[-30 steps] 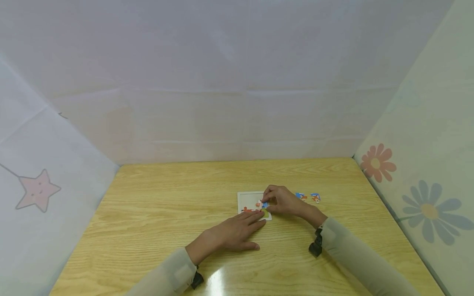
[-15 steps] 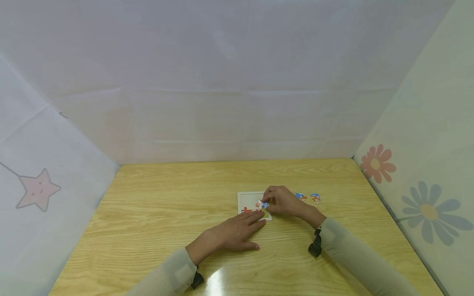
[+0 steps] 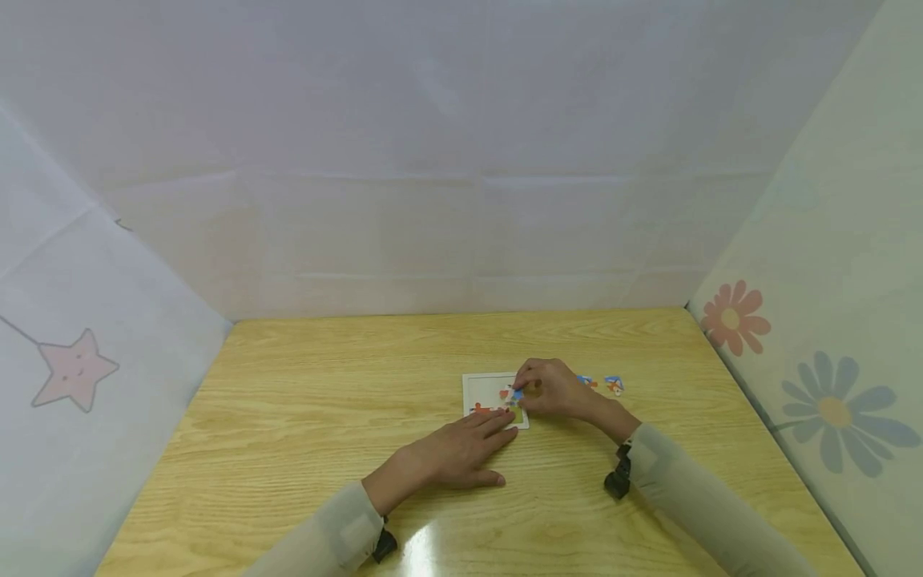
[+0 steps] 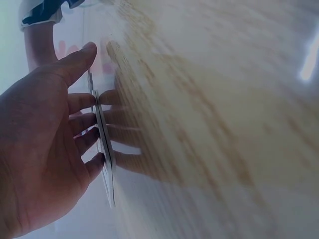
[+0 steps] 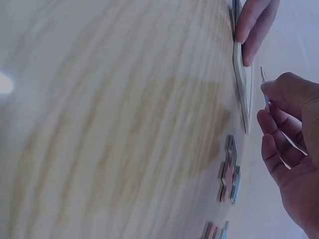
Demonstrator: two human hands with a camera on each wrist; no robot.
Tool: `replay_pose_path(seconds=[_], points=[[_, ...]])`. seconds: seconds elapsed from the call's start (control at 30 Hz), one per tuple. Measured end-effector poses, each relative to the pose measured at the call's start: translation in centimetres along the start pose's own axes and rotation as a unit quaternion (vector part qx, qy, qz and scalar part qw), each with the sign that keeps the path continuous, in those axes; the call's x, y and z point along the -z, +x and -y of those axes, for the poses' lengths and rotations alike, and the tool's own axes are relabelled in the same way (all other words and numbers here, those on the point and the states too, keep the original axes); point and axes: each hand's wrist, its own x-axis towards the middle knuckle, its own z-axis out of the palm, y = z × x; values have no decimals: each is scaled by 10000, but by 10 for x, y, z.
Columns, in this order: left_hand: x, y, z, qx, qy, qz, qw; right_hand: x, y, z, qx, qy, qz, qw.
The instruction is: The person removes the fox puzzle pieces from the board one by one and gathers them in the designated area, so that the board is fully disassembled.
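Note:
My left hand [image 3: 457,457] rests with outstretched fingers on the near edge of a small white puzzle tray [image 3: 465,391] and the pieces there. A red-and-white jigsaw piece [image 3: 478,409] and a green part [image 3: 517,416] show by its fingertips. Over the tray's right side, my right hand [image 3: 558,389] pinches a blue, white and orange jigsaw piece [image 3: 514,395] between thumb and fingers. In the right wrist view this thin piece [image 5: 263,74] stands slightly off the tray [image 5: 242,82], tilted. The left wrist view shows the left fingertips touching the tray edge [image 4: 106,144].
Two loose jigsaw pieces lie on the wooden table [image 3: 324,385] right of the tray: one [image 3: 587,381] partly behind the right hand, another [image 3: 614,385] farther right. Cloth walls with a printed star [image 3: 74,371] and flowers [image 3: 836,412] border the table.
My right hand has risen slightly, and the pinched piece has come up and tilted with it. The left hand and the loose pieces stay where they were.

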Motion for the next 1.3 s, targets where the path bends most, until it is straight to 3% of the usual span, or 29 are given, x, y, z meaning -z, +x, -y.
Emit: replay_pose_path(seconds=[0.4, 0.67, 1.0, 1.3], points=[[-1, 0, 1, 45, -24, 10, 10000, 17, -18, -7, 37, 18, -1, 10000], [0, 0, 1, 1, -85, -47, 10000, 31, -31, -5, -162, 248, -2, 9996], [-1, 2, 2, 33, -127, 11, 9999, 41, -54, -17, 231, 89, -138, 9996], [0, 2, 0, -31, -118, -69, 9999, 51, -75, -25, 305, -60, -371, 9988]])
